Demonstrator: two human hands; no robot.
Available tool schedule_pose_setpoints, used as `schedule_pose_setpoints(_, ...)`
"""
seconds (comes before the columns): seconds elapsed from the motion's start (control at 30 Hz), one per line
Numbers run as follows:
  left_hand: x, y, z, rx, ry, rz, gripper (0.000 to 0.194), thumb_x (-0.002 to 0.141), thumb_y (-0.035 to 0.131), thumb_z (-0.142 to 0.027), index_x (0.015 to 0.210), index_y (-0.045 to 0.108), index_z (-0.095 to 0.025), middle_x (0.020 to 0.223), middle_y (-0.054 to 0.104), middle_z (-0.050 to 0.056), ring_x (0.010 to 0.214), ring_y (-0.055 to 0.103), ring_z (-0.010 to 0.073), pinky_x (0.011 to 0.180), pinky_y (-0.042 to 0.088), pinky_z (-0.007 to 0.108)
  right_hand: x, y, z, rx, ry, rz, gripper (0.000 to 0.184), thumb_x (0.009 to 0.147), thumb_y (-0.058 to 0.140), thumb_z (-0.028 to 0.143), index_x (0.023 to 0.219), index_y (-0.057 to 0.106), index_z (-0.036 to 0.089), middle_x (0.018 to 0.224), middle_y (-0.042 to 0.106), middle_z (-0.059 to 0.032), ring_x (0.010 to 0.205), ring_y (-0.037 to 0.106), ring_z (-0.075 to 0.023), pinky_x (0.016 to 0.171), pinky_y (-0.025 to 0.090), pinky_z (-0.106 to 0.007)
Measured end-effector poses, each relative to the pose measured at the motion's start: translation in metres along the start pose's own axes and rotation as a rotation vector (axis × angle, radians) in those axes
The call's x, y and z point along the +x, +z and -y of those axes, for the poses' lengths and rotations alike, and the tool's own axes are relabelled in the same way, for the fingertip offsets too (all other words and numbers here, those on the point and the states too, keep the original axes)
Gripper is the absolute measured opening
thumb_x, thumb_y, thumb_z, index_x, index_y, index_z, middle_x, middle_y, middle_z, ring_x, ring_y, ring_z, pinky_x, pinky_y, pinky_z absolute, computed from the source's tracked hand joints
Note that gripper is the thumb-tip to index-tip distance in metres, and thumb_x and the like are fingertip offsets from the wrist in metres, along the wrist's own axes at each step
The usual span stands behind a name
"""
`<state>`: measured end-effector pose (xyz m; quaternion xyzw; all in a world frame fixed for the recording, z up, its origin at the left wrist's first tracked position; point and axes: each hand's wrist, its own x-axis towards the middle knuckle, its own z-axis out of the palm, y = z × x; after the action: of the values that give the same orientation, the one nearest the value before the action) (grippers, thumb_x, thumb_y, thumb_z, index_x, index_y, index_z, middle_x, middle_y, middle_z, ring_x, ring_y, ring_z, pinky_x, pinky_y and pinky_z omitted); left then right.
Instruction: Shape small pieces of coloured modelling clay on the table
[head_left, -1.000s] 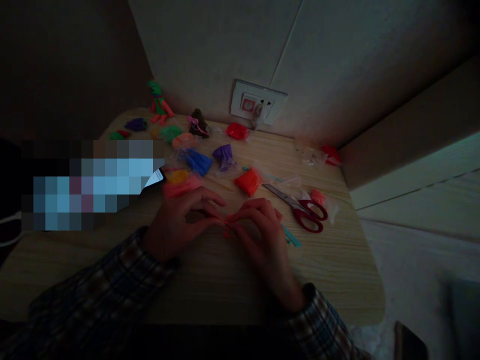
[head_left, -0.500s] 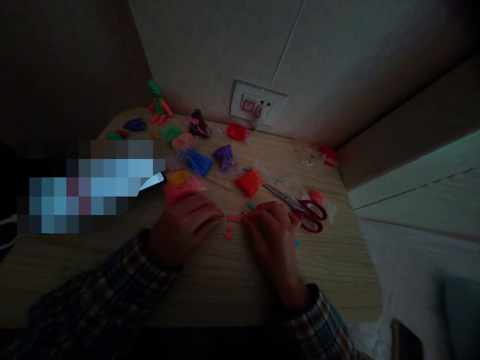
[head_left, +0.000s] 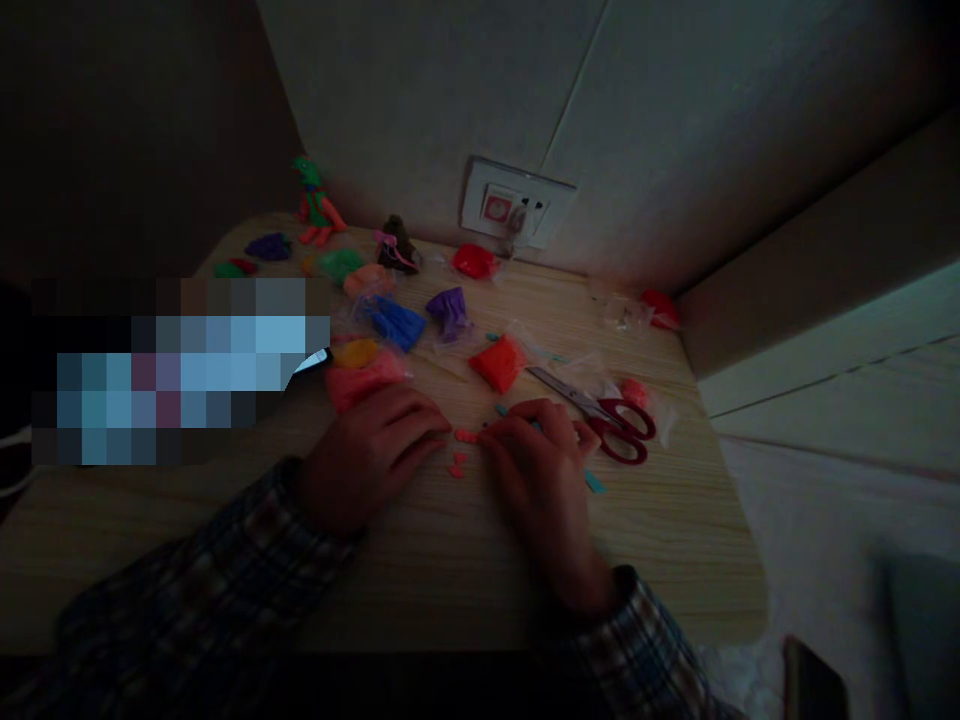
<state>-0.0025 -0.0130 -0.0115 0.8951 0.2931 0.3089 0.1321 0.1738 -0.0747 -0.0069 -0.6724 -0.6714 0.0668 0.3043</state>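
On the wooden table, small pieces of orange-pink modelling clay (head_left: 466, 436) lie between my hands. My right hand (head_left: 540, 480) pinches the right end of the upper piece with thumb and forefinger. My left hand (head_left: 375, 450) is closed just left of that piece, thumb and fingertips together, with nothing visible in them. Two smaller clay bits (head_left: 457, 465) lie just below. Beyond my right hand are red-handled scissors (head_left: 600, 410), blades pointing away to the left. A teal strip (head_left: 594, 482) shows partly from behind that hand.
Bags of clay lie beyond my hands: orange (head_left: 497, 362), purple (head_left: 449, 314), blue (head_left: 397, 323), pink (head_left: 364, 380). A green-and-orange figure (head_left: 318, 205) and a brown figure (head_left: 397, 245) stand at the back. A blurred-out phone (head_left: 311, 360) is at left. The wall has a socket (head_left: 517, 205).
My hands were together at the clay and have moved apart, the right one shifting right. The upper clay piece and smaller bits have come into view between them. Over the last half second little has moved.
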Motion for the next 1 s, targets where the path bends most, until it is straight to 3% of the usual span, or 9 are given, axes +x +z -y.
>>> schedule_pose_setpoints(0.63,-0.0001,-0.0016,-0.0023,0.067,0.087,0.049,0.023,0.095,0.047,-0.025,0.097,0.068,-0.016,0.094,0.064,0.008,0.085,0.059,0.0191,0.075,0.052,0.035,-0.001,0.0009,-0.0002,-0.086,-0.077,-0.05,0.014,0.086,0.06,0.017,0.074,0.067,0.022,0.086,0.061,0.0004,0.084,0.053,-0.0167,0.08,0.024,-0.035)
schedule_pose_setpoints(1.0,0.0005,-0.001,-0.0031,0.131,0.117,0.044,0.027,0.095,0.046,-0.027,0.096,0.071,-0.018,0.093,0.065,0.008,0.086,0.06,0.0189,0.074,0.052,0.035,-0.0054,-0.0034,-0.0019,-0.098,-0.098,-0.081,0.014,0.086,0.06,0.017,0.085,0.071,0.026,0.086,0.063,0.0003,0.084,0.054,-0.0169,0.08,0.024,-0.037)
